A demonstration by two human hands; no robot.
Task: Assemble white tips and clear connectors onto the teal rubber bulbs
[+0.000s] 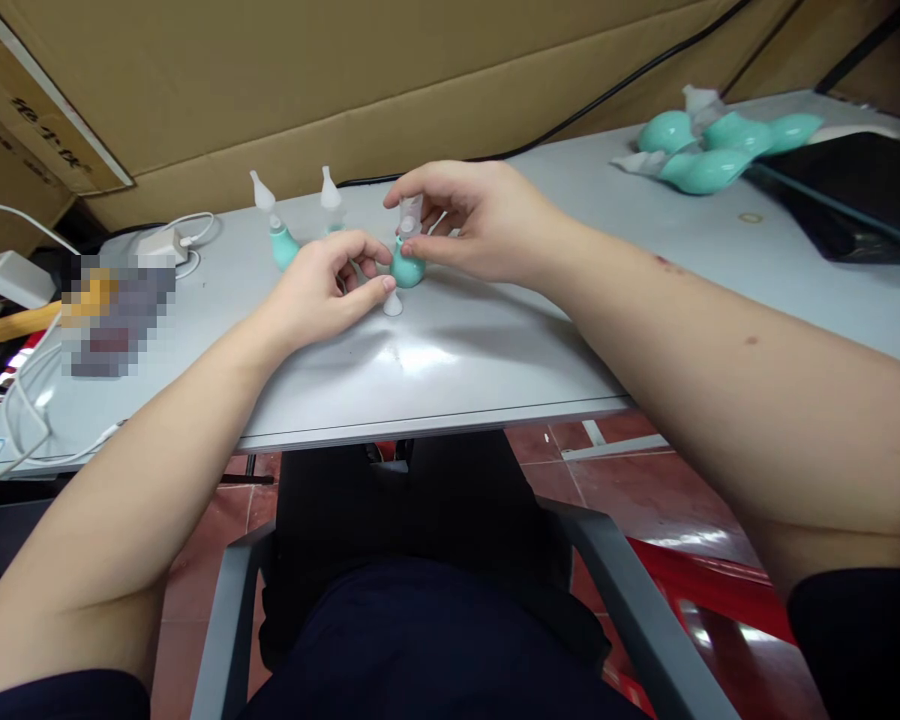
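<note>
My right hand (472, 215) pinches a small clear plastic connector (410, 215) just above the neck of a teal squeeze bulb (407, 268). Its thumb lies by the bulb's neck; whether connector and neck are joined I cannot tell. On the bulb's left is my left hand (337, 285), fingers curled, with thumb and forefinger apart at the bulb's side. Below its thumb tip a small white soft nozzle tip (393, 304) stands on the table. Further left stands another teal bulb (283, 248) topped by a clear connector and white nozzle (262, 192). A similar white nozzle (330, 188) rises behind my left hand, its base partly hidden.
Several teal bulbs (709, 170) with clear parts lie at the back right, beside a dark flat tray-like object (855, 190). White chargers (161, 246) and cables lie on the left, near a blurred patch. Cardboard (420, 80) lines the back of the grey table (435, 385).
</note>
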